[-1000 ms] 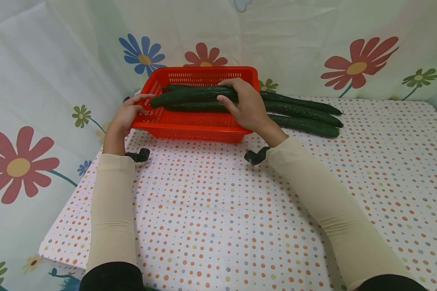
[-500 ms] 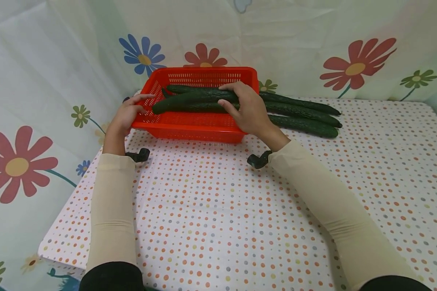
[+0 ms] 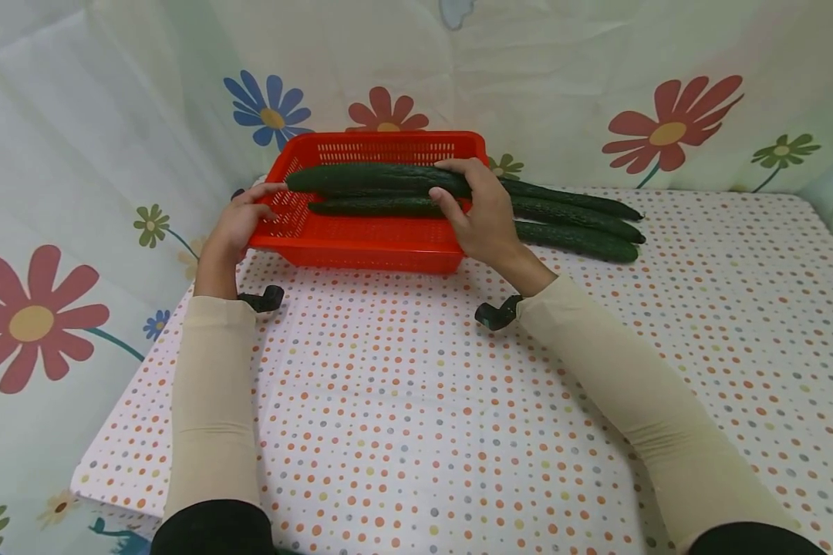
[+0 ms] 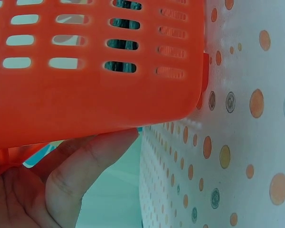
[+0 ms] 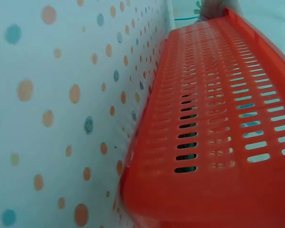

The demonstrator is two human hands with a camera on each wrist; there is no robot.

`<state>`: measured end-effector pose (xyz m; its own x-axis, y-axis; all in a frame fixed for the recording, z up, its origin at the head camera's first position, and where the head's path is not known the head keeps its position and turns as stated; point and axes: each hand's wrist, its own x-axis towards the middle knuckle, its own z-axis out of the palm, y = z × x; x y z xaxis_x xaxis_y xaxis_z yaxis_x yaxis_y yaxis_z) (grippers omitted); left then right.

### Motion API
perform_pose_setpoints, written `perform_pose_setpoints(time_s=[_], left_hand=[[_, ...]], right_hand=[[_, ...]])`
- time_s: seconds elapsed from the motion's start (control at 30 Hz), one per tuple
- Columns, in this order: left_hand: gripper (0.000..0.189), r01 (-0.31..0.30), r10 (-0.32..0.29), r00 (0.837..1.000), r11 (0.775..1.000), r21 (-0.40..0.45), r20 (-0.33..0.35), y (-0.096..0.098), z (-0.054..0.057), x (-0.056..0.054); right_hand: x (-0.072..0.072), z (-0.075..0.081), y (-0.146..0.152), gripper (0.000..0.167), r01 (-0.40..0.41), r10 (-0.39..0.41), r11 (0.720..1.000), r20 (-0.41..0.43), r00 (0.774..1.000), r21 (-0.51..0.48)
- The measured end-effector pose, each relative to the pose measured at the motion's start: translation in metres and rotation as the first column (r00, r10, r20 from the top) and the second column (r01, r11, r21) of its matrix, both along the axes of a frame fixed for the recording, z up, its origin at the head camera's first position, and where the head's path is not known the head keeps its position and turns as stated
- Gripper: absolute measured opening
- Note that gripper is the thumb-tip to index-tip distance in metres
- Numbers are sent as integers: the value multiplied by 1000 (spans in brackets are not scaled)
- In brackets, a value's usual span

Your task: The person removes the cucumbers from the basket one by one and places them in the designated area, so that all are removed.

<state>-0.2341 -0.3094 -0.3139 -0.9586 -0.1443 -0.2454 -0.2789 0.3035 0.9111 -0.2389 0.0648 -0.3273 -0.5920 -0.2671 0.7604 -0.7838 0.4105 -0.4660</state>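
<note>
A red slotted plastic basket [image 3: 368, 256] stands toward the back of the table. My left hand [image 3: 232, 223] grips its left end; in the left wrist view the thumb [image 4: 85, 171] bears on the red basket wall [image 4: 85, 104]. Over the basket's right end, my right hand [image 3: 484, 212] holds a long dark green cucumber [image 3: 368, 179] between thumb and fingers. That cucumber stretches leftward almost to the left rim. Below and in front of it another cucumber [image 3: 375, 206] lies in the basket. The right wrist view has mostly the basket's slotted side [image 5: 218, 194], cucumber showing through the slots.
Several more cucumbers [image 3: 583, 240] lie side by side on the table, right of the basket. A dotted cloth [image 3: 389, 401] covers the table. Behind hangs a flower-printed backdrop [image 3: 527, 77].
The held cucumber's left end has swung toward the basket's back side, now covering the rear cucumber. My right hand has shifted slightly right. The left hand keeps its place on the basket.
</note>
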Motion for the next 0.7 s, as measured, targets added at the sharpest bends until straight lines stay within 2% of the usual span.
perform_pose_setpoints(time_s=[0.27, 0.47, 0.7], left_hand=[[47, 2, -2, 1000, 1000, 21, -18, 4, 2, 2], [49, 0, 1, 1000, 1000, 31, -13, 4, 2, 1], [49, 3, -2, 1000, 1000, 27, -28, 3, 2, 1]], right_hand=[[8, 5, 29, 42, 19, -20, 1000, -22, 1000, -15], [18, 5, 59, 41, 63, -63, 998, 17, 998, -7], [39, 8, 94, 41, 143, -142, 990, 85, 986, -2]])
